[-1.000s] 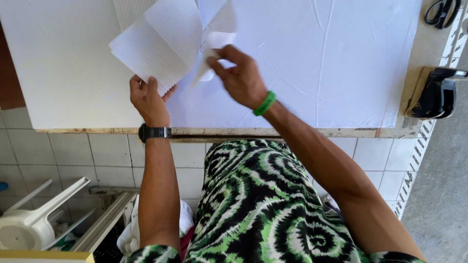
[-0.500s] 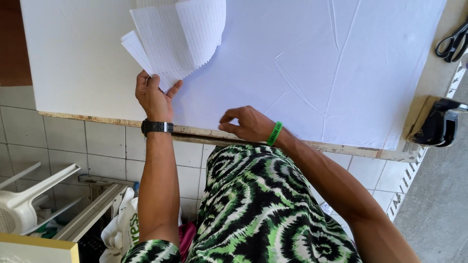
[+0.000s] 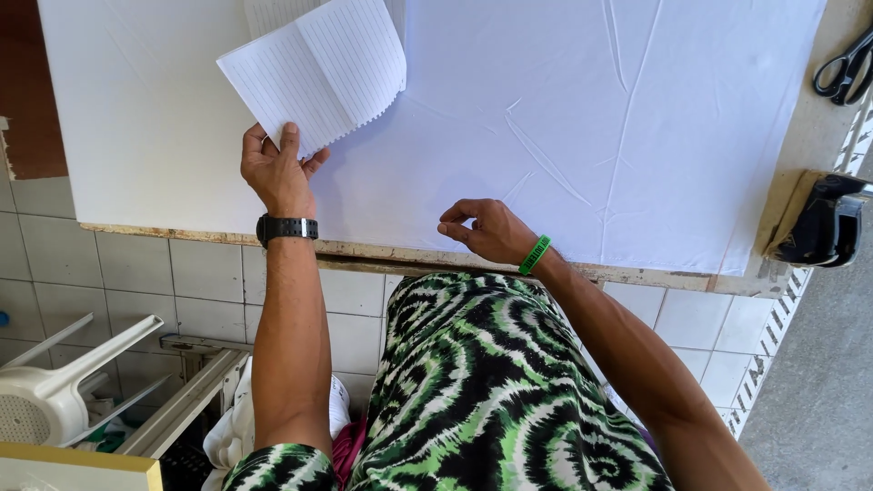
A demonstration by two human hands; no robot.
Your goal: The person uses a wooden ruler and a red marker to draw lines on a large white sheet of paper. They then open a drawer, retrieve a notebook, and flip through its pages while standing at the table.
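Head view, looking straight down at a bench (image 3: 818, 136) covered by a white cloth (image 3: 591, 136), which serves as the landmark here. The left hand (image 3: 275, 171) is raised above the cloth's left part. Its fingers (image 3: 289, 141) are closed on the lower corner of a bundle of lined white paper (image 3: 314, 82), thumb on one side and fingers on the other. The sheets fan upward from the grip and curl over at the top, lifted off the cloth. A black watch (image 3: 286, 227) sits on that wrist, just at the cloth's near edge.

The right hand (image 3: 486, 230) lies low over the cloth's near edge, close to the middle. Its fingers (image 3: 455, 218) are curled, with thumb and forefinger drawn close together as in a pinch. Whether they grip anything cannot be told. A green band (image 3: 535, 255) circles that wrist.

Compared with half a second ago, the paper is still held in the left hand, now spread wider and more open. The right hand has stayed near the cloth's near edge. A second ago it was up at the paper, touching the sheets.

Off the cloth's right edge, black scissors (image 3: 846, 65) lie at the far corner, and a black device (image 3: 823, 227) sits nearer. Below the cloth's near edge is a tiled wall (image 3: 182, 282), and lower left a white plastic chair (image 3: 55, 391).
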